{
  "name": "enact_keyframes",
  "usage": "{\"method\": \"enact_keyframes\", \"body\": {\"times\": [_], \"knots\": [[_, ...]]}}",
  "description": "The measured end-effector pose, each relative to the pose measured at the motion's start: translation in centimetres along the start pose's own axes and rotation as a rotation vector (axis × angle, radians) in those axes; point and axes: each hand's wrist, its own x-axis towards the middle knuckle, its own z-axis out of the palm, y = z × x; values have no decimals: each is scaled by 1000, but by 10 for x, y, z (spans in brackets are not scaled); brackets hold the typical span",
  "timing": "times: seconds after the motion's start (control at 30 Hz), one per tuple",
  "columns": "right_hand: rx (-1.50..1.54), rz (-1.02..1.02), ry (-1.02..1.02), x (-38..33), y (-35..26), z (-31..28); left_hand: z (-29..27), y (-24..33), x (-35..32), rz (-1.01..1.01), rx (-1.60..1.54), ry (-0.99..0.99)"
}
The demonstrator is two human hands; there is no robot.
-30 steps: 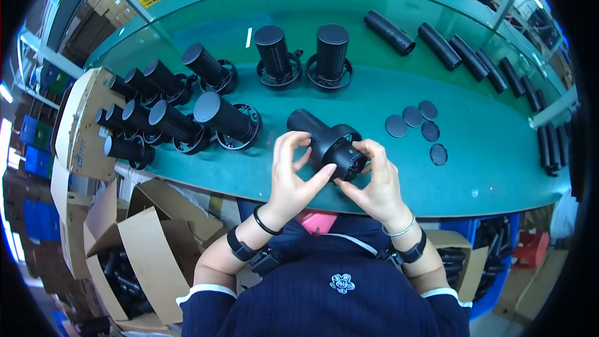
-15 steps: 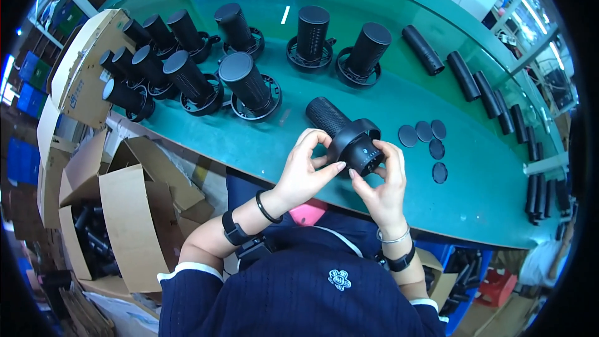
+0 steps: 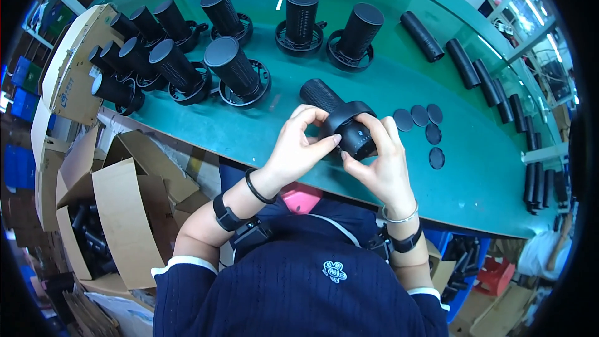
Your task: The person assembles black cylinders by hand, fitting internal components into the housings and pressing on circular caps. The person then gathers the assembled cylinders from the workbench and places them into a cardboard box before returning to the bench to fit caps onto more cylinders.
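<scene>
**Both hands on a black cylinder over the green table**

Above the near edge of the green table [image 3: 262,143], a black cylindrical part with a wide collar [image 3: 340,118] lies tilted, its ribbed tube pointing up and to the left. At its lower, wider end the left hand [image 3: 299,146] has thumb and forefinger pressed on the collar's rim, the grip pinching it from the left side. From the right, the right hand [image 3: 384,165] meets it with fingers curled over the collar and the thumb on the round end face, so that grip too is closed on the part.

Just to the right lie five flat black discs [image 3: 424,128] in a loose cluster on the table. Farther back, several matching cylinders stand upright on round bases [image 3: 237,68]. More of them sit packed in a cardboard tray [image 3: 75,68] at the left end. Plain black tubes [image 3: 462,62] lie in a row along the far right edge. An open cardboard box [image 3: 118,218] stands below the table on the left.
</scene>
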Motion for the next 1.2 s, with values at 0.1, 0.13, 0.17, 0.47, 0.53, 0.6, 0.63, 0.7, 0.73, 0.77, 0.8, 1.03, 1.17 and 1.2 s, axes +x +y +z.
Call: {"method": "enact_keyframes", "body": {"times": [0.1, 0.13, 0.17, 0.47, 0.53, 0.6, 0.63, 0.7, 0.73, 0.77, 0.8, 1.03, 1.17, 1.2], "knots": [[68, -13, 75, -1, 21, 0, 4, -1, 4, 43, -70, 36], [135, -19, 142, -2, 31, 1, 5, -7, 6, 46, -70, 34], [477, 128, 171, -2, 33, 2, 6, -12, 8, -18, -80, 154], [903, 485, 23, -14, 31, 0, 26, -3, 13, -617, -836, 51], [822, 450, 32, -15, 28, 0, 23, -26, 15, -578, -872, -15], [494, 232, 138, -15, 23, -1, 18, -26, 17, -598, -994, -111], [527, 220, 132, -16, 25, -1, 19, -25, 16, -597, -988, -85], [387, 88, 117, -15, 23, -3, 18, -23, 15, -585, -961, -88], [243, -38, 103, -15, 21, -4, 17, -23, 15, -578, -938, -92], [200, -40, 78, -15, 17, -6, 16, -26, 15, -588, -921, -90], [200, -45, 76, -14, 16, -5, 16, -28, 16, -584, -922, -87], [119, -34, 89, -10, 7, -7, 16, -25, 19, -625, -807, -94], [82, -66, 71, -7, 12, -11, 17, -19, 20, -632, -744, -104], [81, -67, 68, -7, 13, -10, 17, -19, 21, -631, -746, -102]]}}
